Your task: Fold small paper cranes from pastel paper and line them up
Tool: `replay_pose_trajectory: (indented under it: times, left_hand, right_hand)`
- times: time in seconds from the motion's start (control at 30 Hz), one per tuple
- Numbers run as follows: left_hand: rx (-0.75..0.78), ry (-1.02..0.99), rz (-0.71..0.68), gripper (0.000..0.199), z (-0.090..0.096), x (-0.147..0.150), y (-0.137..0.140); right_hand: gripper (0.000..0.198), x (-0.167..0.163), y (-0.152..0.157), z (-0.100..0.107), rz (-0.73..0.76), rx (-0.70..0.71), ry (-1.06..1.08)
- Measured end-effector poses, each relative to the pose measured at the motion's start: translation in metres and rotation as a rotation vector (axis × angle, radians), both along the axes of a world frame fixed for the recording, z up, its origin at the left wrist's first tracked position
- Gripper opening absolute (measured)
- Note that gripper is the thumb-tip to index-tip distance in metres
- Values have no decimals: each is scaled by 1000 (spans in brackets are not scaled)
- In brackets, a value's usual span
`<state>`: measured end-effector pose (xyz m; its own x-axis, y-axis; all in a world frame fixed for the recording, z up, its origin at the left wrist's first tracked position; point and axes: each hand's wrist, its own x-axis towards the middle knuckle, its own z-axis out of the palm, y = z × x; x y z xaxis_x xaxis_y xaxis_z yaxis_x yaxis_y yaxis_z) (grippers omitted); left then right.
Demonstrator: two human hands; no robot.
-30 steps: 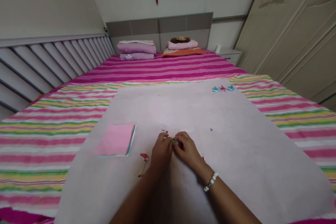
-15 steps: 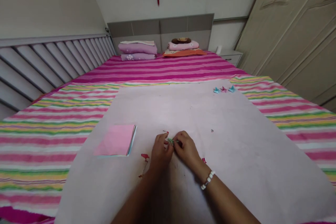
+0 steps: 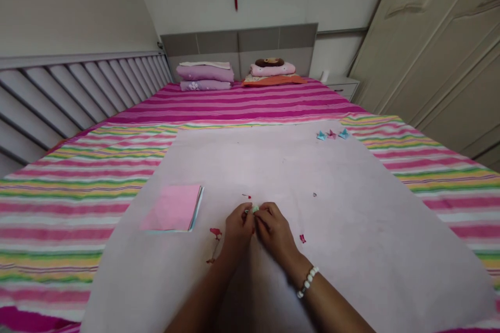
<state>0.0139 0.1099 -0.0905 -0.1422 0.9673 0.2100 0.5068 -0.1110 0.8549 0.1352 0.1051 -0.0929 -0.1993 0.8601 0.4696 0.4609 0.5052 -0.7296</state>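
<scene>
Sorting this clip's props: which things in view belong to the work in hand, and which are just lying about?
Work: green piece, between left hand and right hand; pale sheet beneath; likely paper stack, folded shapes.

Lying about, seemingly: purple bedding; pink bedding.

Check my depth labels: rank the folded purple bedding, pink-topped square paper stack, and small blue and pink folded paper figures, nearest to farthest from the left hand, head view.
1. Square paper stack: left of the left hand.
2. Folded paper figures: far right.
3. Folded purple bedding: by the headboard.
</scene>
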Motion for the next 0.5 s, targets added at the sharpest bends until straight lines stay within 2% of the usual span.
replay_pose_trajectory:
  times: [0.27,0.5]
  left_hand:
    - [-7,42,-6,26,3,1,1]
    - [-47,12,-50,27,3,-8,10]
  right_hand:
    - [23,1,3,0,0,-37,56]
    - [31,17,6,8,76,-64,129]
